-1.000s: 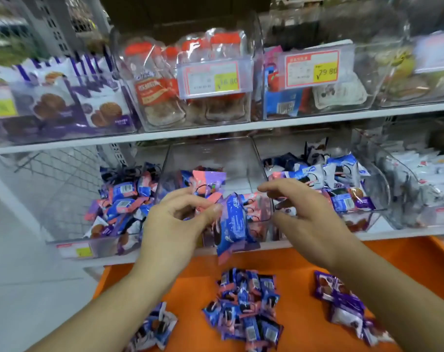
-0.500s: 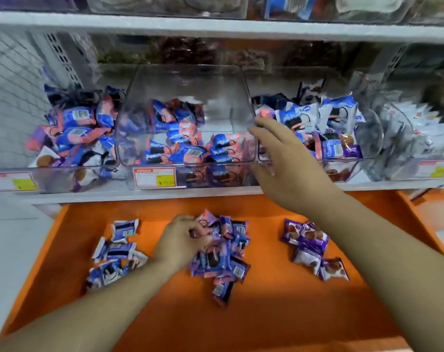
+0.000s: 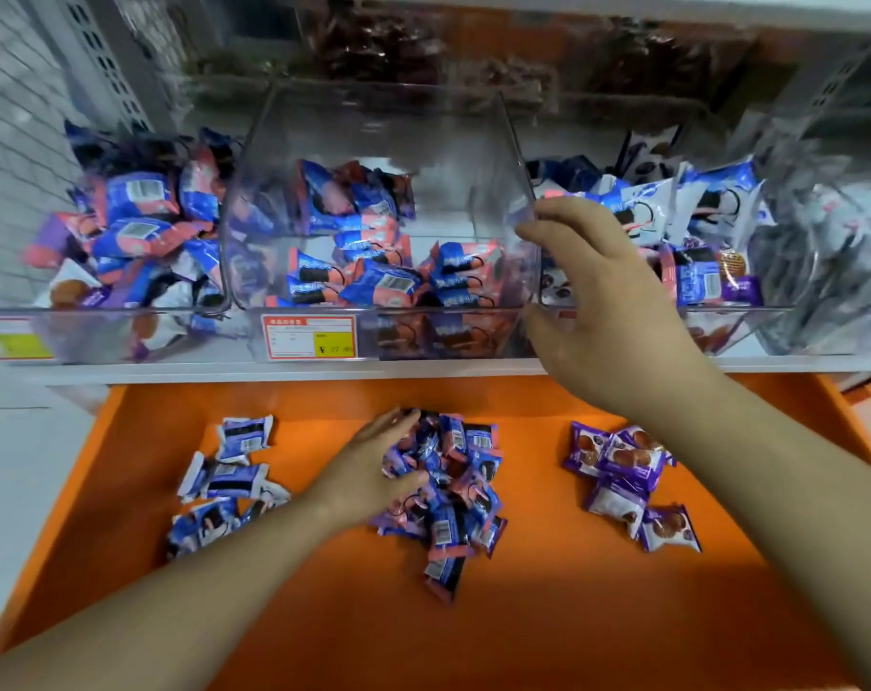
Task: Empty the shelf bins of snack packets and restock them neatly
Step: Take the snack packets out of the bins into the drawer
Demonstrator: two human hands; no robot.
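Note:
A clear middle bin [image 3: 383, 122] on the shelf holds several blue-and-pink snack packets [image 3: 373, 271] along its bottom. Below it, a heap of the same packets [image 3: 458, 496] lies on the orange tray [image 3: 523, 620]. My left hand [image 3: 368, 476] rests on the heap's left side, fingers stretched out and thumb laid on the packets. Spread and relaxed, my right hand [image 3: 608, 301] is up at the bin's right front corner. Its fingertips touch the wall's rim and its thumb is near the front. It holds no packet.
Blue-and-white packets [image 3: 234, 481] lie at the tray's left, purple ones [image 3: 623, 471] at its right. A left bin [image 3: 134, 231] and a right bin [image 3: 692, 216] hold mixed packets. A red price label [image 3: 309, 336] fronts the middle bin. Another shelf hangs close above.
My left hand has dropped from the middle bin to the heap on the tray, and its fingers have straightened over it. My right hand stays at the bin's right wall. The view has tilted down.

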